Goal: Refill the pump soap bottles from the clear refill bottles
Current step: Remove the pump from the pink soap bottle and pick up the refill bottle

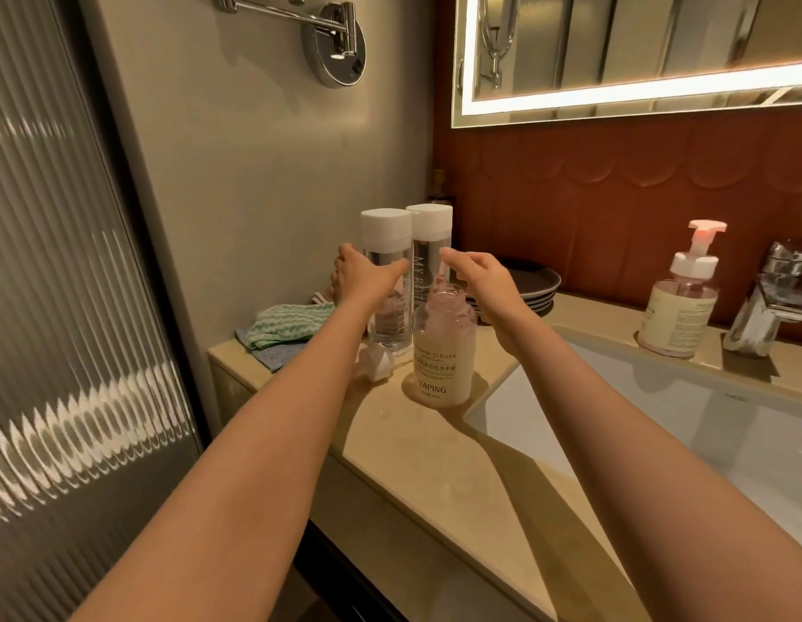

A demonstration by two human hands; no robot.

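Left hand (362, 277) grips tall clear bottle (385, 237), upright, just behind-left of open soap bottle (444, 352). Right hand (480, 285) above soap bottle; grip cannot tell.

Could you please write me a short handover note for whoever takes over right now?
Left hand grips the left clear white-capped refill bottle, standing on the beige counter. Right hand is at the second clear refill bottle; grip unclear.
Done: the frosted pinkish YAPING soap bottle stands open; what looks like its pump lies beside it.
Left: uncap, pour, refit the pump; then the pump bottle by the tap.
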